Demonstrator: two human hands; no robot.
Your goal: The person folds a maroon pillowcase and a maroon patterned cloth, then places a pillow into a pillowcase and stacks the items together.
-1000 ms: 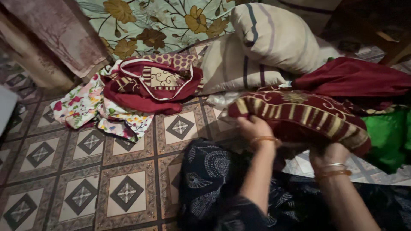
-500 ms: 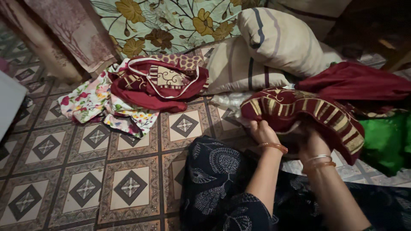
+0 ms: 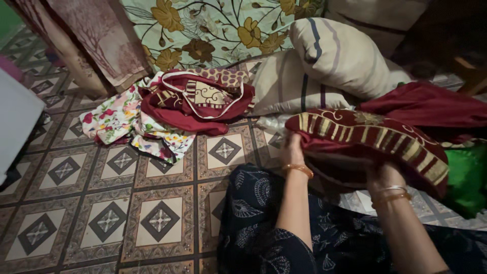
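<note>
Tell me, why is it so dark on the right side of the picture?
Head view: dim indoor light falls unevenly, so the top right corner goes nearly black; the maroon striped cover in the left hand and right hand looks slightly soft; the tiled floor is lit better and sharper, with no glare.

Two striped pillows (image 3: 324, 66), two hands (image 3: 291, 152), one green cloth (image 3: 469, 175).
</note>
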